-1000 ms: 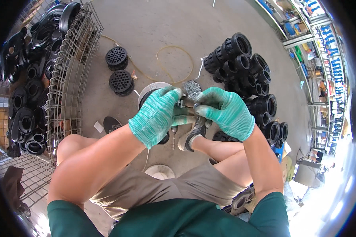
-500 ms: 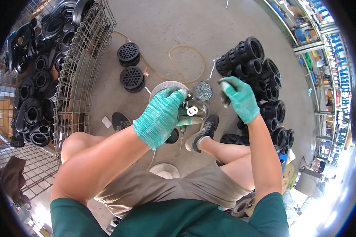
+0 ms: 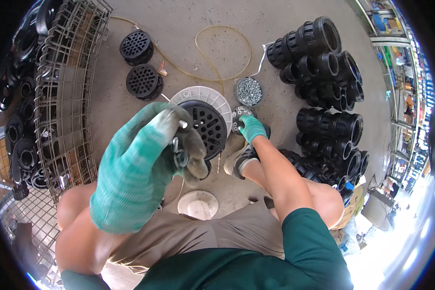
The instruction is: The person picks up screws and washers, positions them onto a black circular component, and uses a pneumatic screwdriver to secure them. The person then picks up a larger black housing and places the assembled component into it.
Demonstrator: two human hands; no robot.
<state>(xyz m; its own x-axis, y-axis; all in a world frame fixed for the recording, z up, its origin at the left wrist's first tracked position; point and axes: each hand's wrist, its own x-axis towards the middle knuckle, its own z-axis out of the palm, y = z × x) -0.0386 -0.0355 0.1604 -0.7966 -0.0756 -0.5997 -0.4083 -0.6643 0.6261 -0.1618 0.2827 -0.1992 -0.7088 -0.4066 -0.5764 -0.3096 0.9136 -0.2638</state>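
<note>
My left hand (image 3: 142,159), in a green knit glove with grey-coated fingers, is raised close to the camera. Its curled fingers hold several small metal bolts (image 3: 179,151), and a small white piece (image 3: 182,124) shows at the fingertips. Reaching down by my shoe, my gloved right hand (image 3: 252,129) has its fingers at a dark dish of small white rings (image 3: 239,115); its fingertips are too small to read. Behind the left hand, a round black perforated grate (image 3: 210,126) rests on a pale ribbed disc (image 3: 218,95). A round tub of metal bolts (image 3: 249,92) stands beyond the dish.
Two black grates (image 3: 144,81) sit on the floor at the far left, near a wire cage (image 3: 65,96) of black parts. Black ribbed pipe fittings (image 3: 324,72) are piled to the right. A yellowish hose (image 3: 196,46) loops across the floor. A white round lid (image 3: 198,204) lies between my legs.
My left hand has come up toward the camera and leftward, uncovering the black grate. My right hand has moved down and left, from beside the bolt tub to the dish of white rings.
</note>
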